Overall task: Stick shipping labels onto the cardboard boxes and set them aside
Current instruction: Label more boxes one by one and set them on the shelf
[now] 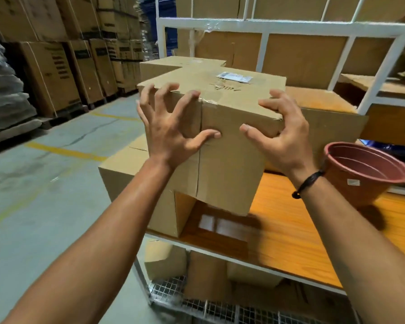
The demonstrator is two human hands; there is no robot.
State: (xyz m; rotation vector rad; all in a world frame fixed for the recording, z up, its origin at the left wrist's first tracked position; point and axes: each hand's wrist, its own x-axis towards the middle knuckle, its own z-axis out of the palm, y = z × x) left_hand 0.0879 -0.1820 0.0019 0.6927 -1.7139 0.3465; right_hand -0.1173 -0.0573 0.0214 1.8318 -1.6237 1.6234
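Clamping the labelled cardboard box [229, 141], left hand [171, 132] and right hand [283, 136] grip its top edge.

Much of the box, shelf and label is hidden, cropped or too blurred to read

The print on the shipping label [234, 77] atop the cardboard box [229, 146] is too small and smeared to read, as is the handwriting below it. The left hand [171, 132] and right hand [283, 136] cover parts of the box's near face and top edge; its underside is out of sight. The white sheets [220, 226] on the wooden shelf [290, 230] lie in shadow, possibly labels. The flower pot [362, 174] hides its own base, and its small sticker is unreadable. Both forearms are cut off by the bottom edge.
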